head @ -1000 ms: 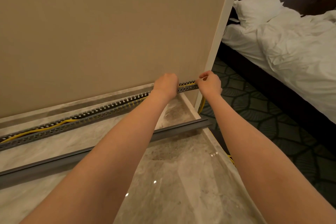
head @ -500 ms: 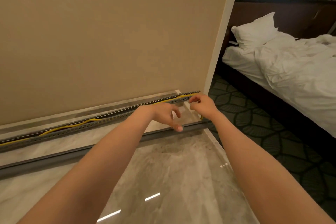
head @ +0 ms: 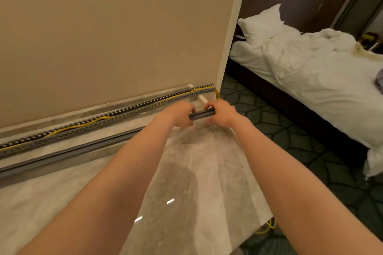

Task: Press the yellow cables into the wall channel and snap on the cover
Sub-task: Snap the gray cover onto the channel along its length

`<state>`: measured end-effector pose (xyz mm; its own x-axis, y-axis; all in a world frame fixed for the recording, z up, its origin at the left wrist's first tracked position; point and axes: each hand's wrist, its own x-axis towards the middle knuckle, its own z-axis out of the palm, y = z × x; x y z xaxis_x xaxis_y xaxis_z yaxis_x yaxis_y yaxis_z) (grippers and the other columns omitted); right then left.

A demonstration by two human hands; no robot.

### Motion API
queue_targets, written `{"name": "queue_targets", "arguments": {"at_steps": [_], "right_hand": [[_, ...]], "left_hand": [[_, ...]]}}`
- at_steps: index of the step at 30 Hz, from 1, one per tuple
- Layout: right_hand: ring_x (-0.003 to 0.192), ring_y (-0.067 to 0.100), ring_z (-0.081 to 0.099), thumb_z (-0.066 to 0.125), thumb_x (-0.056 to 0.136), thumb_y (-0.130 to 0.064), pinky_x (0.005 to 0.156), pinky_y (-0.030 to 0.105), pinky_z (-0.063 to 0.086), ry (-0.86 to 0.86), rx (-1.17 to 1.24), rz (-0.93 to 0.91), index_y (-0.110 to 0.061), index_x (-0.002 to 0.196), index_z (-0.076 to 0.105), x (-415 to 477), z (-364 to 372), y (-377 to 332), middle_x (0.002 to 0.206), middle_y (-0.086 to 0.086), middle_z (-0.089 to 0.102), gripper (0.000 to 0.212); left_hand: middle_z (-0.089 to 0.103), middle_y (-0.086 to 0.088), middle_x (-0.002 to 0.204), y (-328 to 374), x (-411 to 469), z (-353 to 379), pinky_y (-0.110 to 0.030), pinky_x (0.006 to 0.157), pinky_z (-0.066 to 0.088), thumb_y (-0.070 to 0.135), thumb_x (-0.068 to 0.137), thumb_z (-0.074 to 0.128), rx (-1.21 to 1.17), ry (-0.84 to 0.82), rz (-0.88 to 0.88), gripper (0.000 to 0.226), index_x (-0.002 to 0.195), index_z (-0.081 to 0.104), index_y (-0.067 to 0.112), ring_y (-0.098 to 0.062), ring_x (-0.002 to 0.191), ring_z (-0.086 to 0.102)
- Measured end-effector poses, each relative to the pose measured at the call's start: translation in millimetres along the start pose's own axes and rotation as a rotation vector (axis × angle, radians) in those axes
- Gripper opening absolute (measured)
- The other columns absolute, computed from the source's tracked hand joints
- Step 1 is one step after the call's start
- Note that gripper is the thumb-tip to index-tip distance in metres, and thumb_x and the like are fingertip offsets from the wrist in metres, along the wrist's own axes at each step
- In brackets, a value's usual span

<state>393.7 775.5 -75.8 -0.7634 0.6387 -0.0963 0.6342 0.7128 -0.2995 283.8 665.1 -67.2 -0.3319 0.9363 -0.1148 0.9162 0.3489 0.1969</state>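
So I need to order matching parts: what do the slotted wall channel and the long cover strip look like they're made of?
Slotted channel: probably grey plastic, matte, its thin comb-like fingers moulded evenly; the yellow cables lie in it. Cover strip: likely the same grey plastic with a slight satin sheen, a thin straight profile; both hands, left and right, grip its end.

Bare marble floor [head: 186, 182] below the hands; wall [head: 103, 27] and slotted channel [head: 124, 111] close ahead.

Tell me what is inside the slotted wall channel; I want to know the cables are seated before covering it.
Yellow cables lie along the wall channel. Whether more lie beneath them cannot be seen.
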Motion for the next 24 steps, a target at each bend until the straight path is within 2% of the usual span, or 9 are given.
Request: {"name": "queue_targets", "arguments": {"at_steps": [3, 7, 11, 14, 18, 21, 24], "right_hand": [[0.117, 0.033, 0.048, 0.052, 0.084, -0.002, 0.098, 0.041, 0.04, 0.131, -0.036, 0.0, -0.016, 0.121, 0.056, -4, 4, 2, 0.125, 0.015, 0.05, 0.04], [0.109, 0.034, 0.055, 0.048, 0.085, 0.0, 0.094, 0.04, 0.046, 0.227, -0.005, -0.018, -0.01, 0.119, 0.056, -6, -1, 8, 0.118, 0.015, 0.055, 0.037], [0.105, 0.032, 0.055, 0.048, 0.09, -0.005, 0.09, 0.043, 0.046, 0.217, -0.129, -0.106, -0.008, 0.109, 0.059, 3, -14, 20, 0.111, 0.014, 0.061, 0.022], [0.112, 0.032, 0.048, 0.047, 0.091, -0.006, 0.091, 0.041, 0.043, 0.247, -0.174, -0.165, -0.005, 0.112, 0.056, 19, -21, 37, 0.115, 0.015, 0.057, 0.023], [0.114, 0.03, 0.047, 0.051, 0.091, -0.01, 0.091, 0.038, 0.043, 0.207, -0.032, -0.218, -0.006, 0.117, 0.051, 43, -32, 47, 0.12, 0.015, 0.053, 0.026], [0.102, 0.033, 0.056, 0.054, 0.091, -0.012, 0.083, 0.039, 0.046, 0.117, 0.025, -0.27, -0.007, 0.119, 0.043, 62, -39, 55, 0.114, 0.017, 0.055, 0.03], [0.095, 0.031, 0.058, 0.058, 0.089, -0.011, 0.078, 0.038, 0.046, 0.12, 0.079, -0.319, -0.006, 0.111, 0.044, 82, -41, 65, 0.107, 0.016, 0.058, 0.026]], "left_hand": [[0.057, -0.014, 0.129, 2, -8, -1, -0.034, 0.092, 0.043, 0.021, 0.089, 0.059, -0.069, 0.053, -0.014, 0.044, 0.129, 0.045, 0.01, -0.03, 0.119, 0.053], [0.057, -0.018, 0.125, 8, -13, -4, -0.038, 0.088, 0.044, 0.02, 0.093, 0.049, -0.044, 0.068, -0.034, 0.035, 0.124, 0.041, 0.006, -0.035, 0.113, 0.056], [0.06, -0.021, 0.117, 18, -7, -5, -0.042, 0.08, 0.046, 0.007, 0.092, 0.042, 0.085, 0.063, -0.008, 0.035, 0.126, 0.036, 0.004, -0.038, 0.104, 0.059], [0.06, -0.019, 0.116, 23, 8, -7, -0.04, 0.076, 0.045, 0.002, 0.089, 0.041, 0.106, 0.07, -0.014, 0.039, 0.128, 0.036, 0.006, -0.037, 0.103, 0.059], [0.06, -0.019, 0.114, 20, 36, -16, -0.039, 0.073, 0.044, 0.002, 0.088, 0.041, 0.026, 0.044, -0.076, 0.039, 0.127, 0.04, 0.009, -0.036, 0.099, 0.059], [0.06, -0.021, 0.118, 12, 52, -19, -0.038, 0.08, 0.045, 0.004, 0.089, 0.041, 0.037, 0.013, -0.148, 0.043, 0.133, 0.041, 0.009, -0.035, 0.105, 0.058], [0.062, -0.021, 0.115, 5, 69, -23, -0.035, 0.073, 0.041, 0.004, 0.092, 0.04, 0.011, -0.006, -0.203, 0.036, 0.126, 0.048, 0.01, -0.033, 0.096, 0.058]]}}
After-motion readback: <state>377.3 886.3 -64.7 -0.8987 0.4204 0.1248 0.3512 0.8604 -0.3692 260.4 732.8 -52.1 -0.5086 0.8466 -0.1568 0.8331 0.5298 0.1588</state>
